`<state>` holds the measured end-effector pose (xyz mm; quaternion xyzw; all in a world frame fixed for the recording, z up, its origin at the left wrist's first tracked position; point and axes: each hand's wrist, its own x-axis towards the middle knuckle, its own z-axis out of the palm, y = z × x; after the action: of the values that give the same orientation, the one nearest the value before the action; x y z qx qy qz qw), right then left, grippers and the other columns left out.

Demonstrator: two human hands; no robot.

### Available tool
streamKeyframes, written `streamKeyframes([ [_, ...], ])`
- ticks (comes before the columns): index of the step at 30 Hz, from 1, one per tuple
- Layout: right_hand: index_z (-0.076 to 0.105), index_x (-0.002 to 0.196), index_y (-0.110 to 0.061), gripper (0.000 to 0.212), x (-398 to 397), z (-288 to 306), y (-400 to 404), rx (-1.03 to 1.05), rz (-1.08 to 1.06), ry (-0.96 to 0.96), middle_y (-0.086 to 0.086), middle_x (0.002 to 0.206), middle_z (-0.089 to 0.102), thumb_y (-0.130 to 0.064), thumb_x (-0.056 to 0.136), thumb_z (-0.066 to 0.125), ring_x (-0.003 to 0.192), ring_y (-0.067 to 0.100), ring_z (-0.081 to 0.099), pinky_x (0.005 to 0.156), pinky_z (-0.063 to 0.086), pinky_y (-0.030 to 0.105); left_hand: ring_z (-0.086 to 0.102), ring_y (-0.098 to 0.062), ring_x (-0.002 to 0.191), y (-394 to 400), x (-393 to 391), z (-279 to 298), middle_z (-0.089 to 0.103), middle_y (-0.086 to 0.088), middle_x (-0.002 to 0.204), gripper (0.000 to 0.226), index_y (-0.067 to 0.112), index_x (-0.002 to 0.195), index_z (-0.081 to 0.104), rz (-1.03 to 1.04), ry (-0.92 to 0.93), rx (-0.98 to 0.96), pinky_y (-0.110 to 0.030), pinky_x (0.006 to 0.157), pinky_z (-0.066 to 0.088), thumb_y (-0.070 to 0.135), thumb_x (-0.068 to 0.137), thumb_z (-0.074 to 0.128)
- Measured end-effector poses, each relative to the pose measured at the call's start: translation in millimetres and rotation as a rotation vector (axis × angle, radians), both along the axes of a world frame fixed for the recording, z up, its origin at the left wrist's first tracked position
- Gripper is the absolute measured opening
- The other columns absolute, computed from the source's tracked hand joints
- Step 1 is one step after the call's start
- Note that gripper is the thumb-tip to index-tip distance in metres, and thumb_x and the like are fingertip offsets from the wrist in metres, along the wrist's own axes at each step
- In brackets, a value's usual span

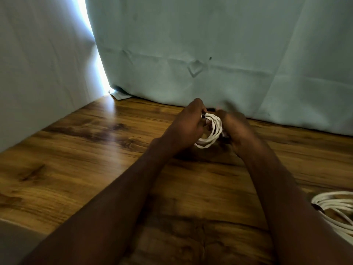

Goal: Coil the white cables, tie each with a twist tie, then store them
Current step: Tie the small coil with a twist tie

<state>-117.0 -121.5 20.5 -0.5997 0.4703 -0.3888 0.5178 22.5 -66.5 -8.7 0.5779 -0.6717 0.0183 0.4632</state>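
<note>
Closest to me the two bare forearms stretch out over the wooden counter (80, 169), which runs back to a pale green curtain (210, 44) with a bright slit of daylight down its left side. Following the left arm out, the left hand (188, 124) has its fingers curled round the top of a small coil of white cable (214, 131), pinching it where something small and dark sits against the strands; I take that for the twist tie or a plug, but it's too blurred to say which. The coil hangs between the two hands, just above the counter, close to the curtain's hem. On its right side the right hand (236, 129) grips the loops too, though its fingertips are smeared and I can't see how they lie. Far right, at the edge of the counter, a second white cable (336, 211) lies in loose loops, apparently not yet tied.

The worry, as I see it, is the loops springing apart if either hand eases off before a tie is wound tight. A slack tie would let the bundle unravel once set down. That second cable also sits near the edge, where a passing elbow could drag it off
</note>
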Motion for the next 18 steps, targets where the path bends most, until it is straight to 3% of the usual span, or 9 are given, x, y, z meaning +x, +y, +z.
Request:
streamKeyframes([
  [3,0.073,0.091,-0.014,0.019,0.0,-4.2,4.5,-0.189,0.117,-0.035,-0.001,0.071,0.074,-0.029,0.100,0.067,0.055,0.006,0.066,0.052,0.050,0.019,0.059,-0.020,0.086,-2.2,9.8,-2.0,0.063,-0.005,0.094,0.022,0.013,0.102,0.052,0.057,0.147,0.053,-0.034,0.070,0.043,0.009,0.090,0.070],
  [5,0.074,0.098,-0.015,0.005,3.0,-7.0,5.3,-0.338,0.142,-0.005,0.003,0.084,0.077,-0.018,0.095,0.073,0.071,0.009,0.071,0.062,0.054,0.027,0.062,-0.019,0.082,-1.4,13.3,2.6,0.066,-0.005,0.090,0.023,0.014,0.098,0.055,0.079,0.289,0.100,-0.034,0.069,0.046,0.009,0.087,0.075],
  [6,0.074,0.100,-0.017,0.008,4.0,-9.4,5.0,-0.409,0.141,0.015,0.004,0.090,0.078,-0.014,0.092,0.075,0.080,0.015,0.073,0.068,0.057,0.033,0.063,-0.018,0.077,0.4,14.9,6.6,0.068,-0.006,0.089,0.022,0.012,0.098,0.058,0.071,0.368,0.142,-0.033,0.067,0.047,0.008,0.086,0.076],
  [8,0.074,0.099,-0.022,0.017,4.8,-15.2,4.2,-0.516,0.156,0.019,0.001,0.092,0.077,-0.009,0.088,0.075,0.086,0.022,0.074,0.075,0.060,0.042,0.064,-0.015,0.064,7.2,18.9,15.3,0.070,-0.014,0.087,0.024,0.005,0.105,0.062,-0.037,0.536,0.273,-0.029,0.060,0.050,0.002,0.087,0.077],
  [11,0.071,0.096,-0.025,0.024,5.5,-19.1,8.5,-0.587,0.179,0.035,-0.001,0.084,0.075,-0.004,0.086,0.075,0.075,0.016,0.071,0.065,0.057,0.035,0.065,-0.021,0.063,20.1,31.7,23.1,0.067,-0.030,0.097,0.036,0.004,0.114,0.061,-0.341,0.769,0.514,-0.031,0.063,0.054,0.002,0.084,0.079],
  [13,0.068,0.095,-0.025,0.022,7.8,-20.6,10.9,-0.654,0.172,0.054,0.001,0.082,0.072,-0.005,0.088,0.073,0.071,0.012,0.068,0.061,0.053,0.030,0.064,-0.019,0.064,21.3,40.7,22.9,0.066,-0.025,0.101,0.042,0.005,0.119,0.062,-0.486,0.938,0.551,-0.030,0.064,0.058,0.006,0.080,0.078],
  [15,0.066,0.097,-0.026,0.019,11.1,-22.1,13.3,-0.737,0.179,0.091,-0.001,0.082,0.071,-0.009,0.092,0.071,0.075,0.014,0.069,0.063,0.056,0.035,0.064,-0.015,0.060,19.8,44.4,23.3,0.069,-0.018,0.094,0.036,0.004,0.117,0.065,-0.527,1.122,0.539,-0.027,0.061,0.059,0.009,0.082,0.073],
  [18,0.063,0.103,-0.031,0.021,14.4,-24.8,14.0,-0.850,0.198,0.186,-0.005,0.084,0.071,-0.013,0.095,0.068,0.080,0.013,0.069,0.070,0.057,0.044,0.065,-0.012,0.059,16.9,40.1,24.2,0.069,-0.010,0.077,0.018,0.002,0.092,0.073,-0.517,1.380,0.576,-0.027,0.066,0.062,0.018,0.086,0.069],
])
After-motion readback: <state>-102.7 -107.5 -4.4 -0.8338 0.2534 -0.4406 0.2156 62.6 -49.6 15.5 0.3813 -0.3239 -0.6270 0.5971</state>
